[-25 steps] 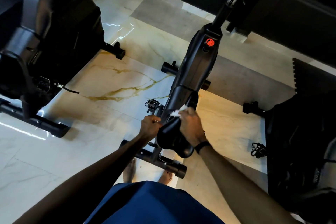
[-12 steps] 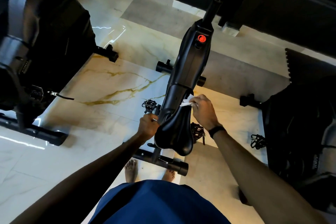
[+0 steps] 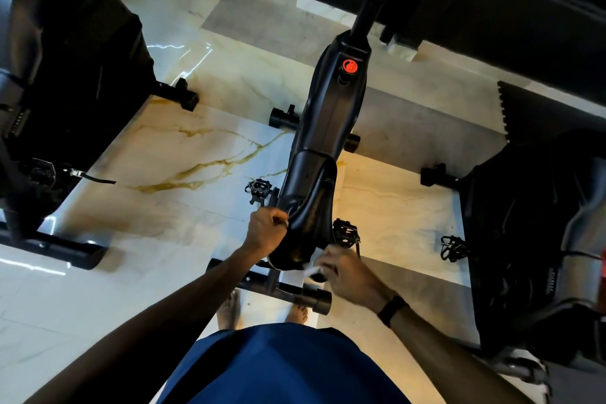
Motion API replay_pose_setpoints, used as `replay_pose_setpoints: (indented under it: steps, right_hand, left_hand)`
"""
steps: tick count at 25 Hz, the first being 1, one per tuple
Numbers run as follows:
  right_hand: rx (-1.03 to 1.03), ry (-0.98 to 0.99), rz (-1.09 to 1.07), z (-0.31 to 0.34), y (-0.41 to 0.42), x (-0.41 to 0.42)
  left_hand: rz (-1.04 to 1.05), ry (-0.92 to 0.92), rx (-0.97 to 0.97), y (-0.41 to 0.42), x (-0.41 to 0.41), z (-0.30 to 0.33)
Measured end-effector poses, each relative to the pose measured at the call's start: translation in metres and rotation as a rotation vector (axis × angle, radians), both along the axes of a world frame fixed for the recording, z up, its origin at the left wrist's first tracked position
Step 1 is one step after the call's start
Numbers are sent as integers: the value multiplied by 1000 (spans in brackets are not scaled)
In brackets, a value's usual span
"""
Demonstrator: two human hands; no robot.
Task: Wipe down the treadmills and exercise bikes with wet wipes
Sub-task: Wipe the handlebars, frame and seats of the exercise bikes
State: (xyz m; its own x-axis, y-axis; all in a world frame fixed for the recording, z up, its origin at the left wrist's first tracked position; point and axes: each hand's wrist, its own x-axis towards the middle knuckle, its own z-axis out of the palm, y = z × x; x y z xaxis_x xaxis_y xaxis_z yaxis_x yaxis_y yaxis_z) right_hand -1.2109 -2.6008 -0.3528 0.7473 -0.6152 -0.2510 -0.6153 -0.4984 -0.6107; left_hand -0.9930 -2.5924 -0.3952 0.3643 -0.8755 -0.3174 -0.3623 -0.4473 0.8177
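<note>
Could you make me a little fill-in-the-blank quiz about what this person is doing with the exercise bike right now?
1. The right hand holds a white ____ against the rear of the saddle.
2. The left hand grips the saddle's ____ side.
3. The knob on top of the bike frame is coloured ____.
4. A black ____ circles the right wrist.

Missing words: wipe; left; red; band
</note>
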Motion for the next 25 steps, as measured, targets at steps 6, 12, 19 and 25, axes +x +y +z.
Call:
replay_pose_setpoints:
  steps: [6, 12, 19, 25]
  right_hand:
    - [-276, -57, -328, 10, -114, 39]
    - [-199, -159, -220, -21, -37, 19]
    - [-4, -162, -365, -18, -11, -25]
    - [-129, -226, -605, -11, -130, 35]
  left_hand:
    - [-113, -76, 11, -1, 3, 3]
    - [-106, -46, 9, -2, 6, -5]
    - [-142, -37, 8, -8, 11, -9]
    - [-233, -51, 2, -7, 14, -8]
